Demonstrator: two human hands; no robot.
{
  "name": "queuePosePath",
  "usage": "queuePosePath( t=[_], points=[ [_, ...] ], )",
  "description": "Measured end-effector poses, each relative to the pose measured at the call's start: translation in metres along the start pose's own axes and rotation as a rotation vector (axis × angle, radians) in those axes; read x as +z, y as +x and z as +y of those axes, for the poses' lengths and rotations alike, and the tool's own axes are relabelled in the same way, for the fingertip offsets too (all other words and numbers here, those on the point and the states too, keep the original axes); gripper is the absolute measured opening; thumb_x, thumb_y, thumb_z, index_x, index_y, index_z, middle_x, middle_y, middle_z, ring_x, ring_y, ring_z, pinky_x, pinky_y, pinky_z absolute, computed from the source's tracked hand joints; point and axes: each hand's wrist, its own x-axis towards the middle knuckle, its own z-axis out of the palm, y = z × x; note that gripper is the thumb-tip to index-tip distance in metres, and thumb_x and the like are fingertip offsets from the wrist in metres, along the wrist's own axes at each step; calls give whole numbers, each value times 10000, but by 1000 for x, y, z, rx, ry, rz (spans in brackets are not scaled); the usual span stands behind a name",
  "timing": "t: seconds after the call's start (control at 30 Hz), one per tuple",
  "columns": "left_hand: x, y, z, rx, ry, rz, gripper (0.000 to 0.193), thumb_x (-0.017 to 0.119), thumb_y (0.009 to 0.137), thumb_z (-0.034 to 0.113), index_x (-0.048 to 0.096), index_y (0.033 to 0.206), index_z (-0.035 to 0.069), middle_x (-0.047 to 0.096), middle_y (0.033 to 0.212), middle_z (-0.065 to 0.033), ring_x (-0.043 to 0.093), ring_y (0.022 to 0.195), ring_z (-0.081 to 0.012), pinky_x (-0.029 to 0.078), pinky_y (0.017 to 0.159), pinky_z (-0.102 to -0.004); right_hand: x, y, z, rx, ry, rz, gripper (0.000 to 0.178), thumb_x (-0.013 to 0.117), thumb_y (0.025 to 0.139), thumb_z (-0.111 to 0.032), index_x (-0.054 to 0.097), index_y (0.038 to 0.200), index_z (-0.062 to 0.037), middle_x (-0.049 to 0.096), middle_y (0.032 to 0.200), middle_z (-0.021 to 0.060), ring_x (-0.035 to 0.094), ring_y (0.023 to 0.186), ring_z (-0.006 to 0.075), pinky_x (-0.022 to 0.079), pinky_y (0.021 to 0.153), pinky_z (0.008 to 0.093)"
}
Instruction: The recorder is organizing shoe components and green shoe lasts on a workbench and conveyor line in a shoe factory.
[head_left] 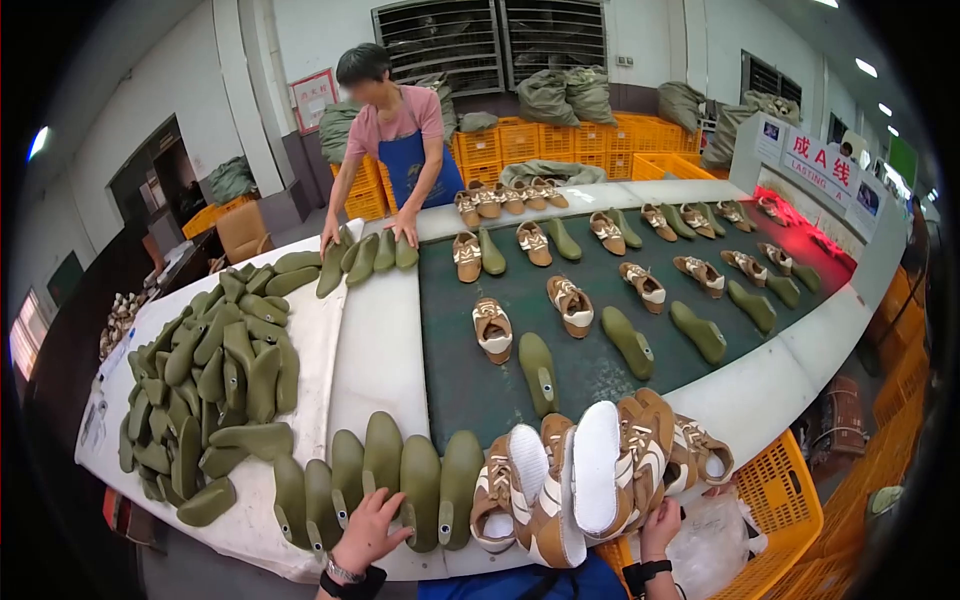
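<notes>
Shoes [570,305] are lying along the belt [455,385]; heaped lasts [262,385] are still waiting. The left hand [372,530] is resting splayed, gripping nothing; what the right hand [660,527] is gripping, I cannot tell.

Wht walls [310,32]; barred wndws [555,36]; ceiling lts [866,68]

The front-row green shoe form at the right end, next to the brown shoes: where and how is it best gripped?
Probably by the near end of the green shoe form, coming from the wearer's side and slightly above. That end faces the wearer uncovered, while a neighbouring form on the left and a brown shoe on the right crowd its flanks.
</notes>
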Motion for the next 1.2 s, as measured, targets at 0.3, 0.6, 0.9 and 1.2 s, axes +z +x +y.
queuePosePath(
  t=[0.3,0.6,0.9,1.2],
  points=[
    [15,-40,-11,-236,-120,348,472,659,786,190,495,1190,12,416,1293,-205,396,1173,-378,328,985,-425,16,-18,-13,-70,-35,82,119,563,747,-44,582,864,-53,579,768,134,574,708,317,466,635,396],
    [29,-10,23,61,-50,209,427,677,768,218,547,1099,-18,432,1234,-248,413,1134,-410,353,963,-427,9,-15,-19,-61,-41,102,103,581,758,-106,587,852,-65,579,768,136,580,708,324,476,635,385],
    [39,7,26,3,-108,331,288,607,831,187,577,1009,-38,505,1130,-228,477,1036,-388,384,912,-425,6,-18,-23,-26,-45,105,100,585,761,-114,589,851,-69,582,758,131,587,696,320,478,621,382],
    [55,0,8,-119,-271,350,296,560,828,81,534,1103,-26,495,1181,-214,471,1084,-348,372,936,-386,3,-21,-24,-51,-11,156,104,588,759,-102,594,857,-68,591,779,130,586,701,318,478,618,374]
  ],
)
